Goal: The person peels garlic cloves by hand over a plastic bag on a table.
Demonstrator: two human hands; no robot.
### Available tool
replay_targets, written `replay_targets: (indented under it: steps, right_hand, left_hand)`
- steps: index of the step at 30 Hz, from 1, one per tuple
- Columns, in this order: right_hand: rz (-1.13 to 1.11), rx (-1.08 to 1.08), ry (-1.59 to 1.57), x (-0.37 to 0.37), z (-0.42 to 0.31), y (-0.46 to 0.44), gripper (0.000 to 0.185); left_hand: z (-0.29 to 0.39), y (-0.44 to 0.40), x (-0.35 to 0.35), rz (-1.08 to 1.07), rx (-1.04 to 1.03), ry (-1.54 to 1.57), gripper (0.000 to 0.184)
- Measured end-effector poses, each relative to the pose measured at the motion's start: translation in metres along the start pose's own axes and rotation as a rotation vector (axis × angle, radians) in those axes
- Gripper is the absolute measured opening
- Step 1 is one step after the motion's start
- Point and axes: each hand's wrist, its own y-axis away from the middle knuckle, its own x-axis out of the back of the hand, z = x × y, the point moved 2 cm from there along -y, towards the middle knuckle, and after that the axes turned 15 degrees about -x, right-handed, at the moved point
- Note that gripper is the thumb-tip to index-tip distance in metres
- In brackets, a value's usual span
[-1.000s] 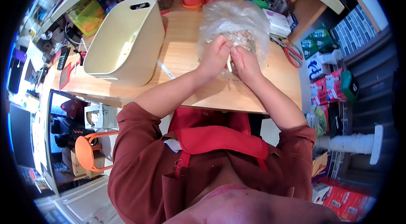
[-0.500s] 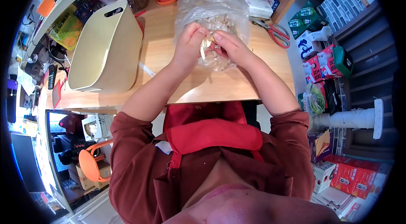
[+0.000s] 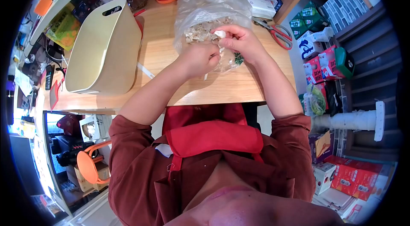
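Above the table [image 3: 192, 91], my right hand [image 3: 244, 43] pinches a small white piece [image 3: 220, 34] between thumb and fingers. Close beside it, my left hand [image 3: 200, 58] is closed, knuckles up; whatever lies inside its fingers is too hidden to name. Both hands are over a clear plastic bag [image 3: 213, 4] that holds many dry, pale brown and whitish scraps [image 3: 197, 31]. A small pale strip shows just below my left hand.
A tall cream bin [image 3: 106, 51] stands on the left of the table. Red-handled scissors [image 3: 280, 34] lie at the right, near a white box [image 3: 259, 5]. A white strip [image 3: 145, 70] lies beside the bin. Pots and bottles line the back.
My hands have moved apart from their joined hold. My left hand has turned knuckles up and closed, while my right hand now shows the white piece. The view has shifted, moving the table items leftward.
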Motion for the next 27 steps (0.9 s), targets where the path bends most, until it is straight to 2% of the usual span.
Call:
replay_targets:
  steps: [3, 6, 9, 12, 14, 21, 23, 27]
  right_hand:
    - [-0.006, -0.015, 0.035, -0.001, -0.001, 0.0, 0.029]
    - [0.039, 0.021, 0.116, 0.0, 0.001, -0.002, 0.028]
    - [0.122, 0.088, 0.261, 0.0, -0.001, -0.002, 0.028]
    - [0.225, 0.221, 0.398, -0.001, 0.0, -0.003, 0.029]
    - [0.293, 0.368, 0.521, -0.001, 0.003, -0.005, 0.03]
    - [0.334, 0.497, 0.641, -0.005, -0.002, -0.003, 0.031]
    - [0.352, 0.538, 0.697, -0.003, -0.001, -0.004, 0.031]
    - [0.368, 0.469, 0.725, -0.006, -0.002, -0.002, 0.031]
  left_hand:
    - [0.006, -0.001, 0.007, -0.004, -0.055, 0.002, 0.013]
    - [-0.001, 0.0, 0.005, 0.183, 0.001, 0.13, 0.013]
    - [-0.005, -0.002, 0.012, 0.316, 0.28, 0.304, 0.013]
    - [-0.016, -0.001, 0.01, 0.457, 0.347, 0.651, 0.014]
    - [-0.015, -0.001, 0.011, 0.455, 0.361, 0.693, 0.014]
    - [-0.013, 0.0, 0.014, 0.481, 0.434, 0.913, 0.016]
    - [-0.011, -0.001, 0.015, 0.468, 0.437, 0.871, 0.015]
    - [-0.006, -0.002, 0.02, 0.475, 0.478, 0.826, 0.015]
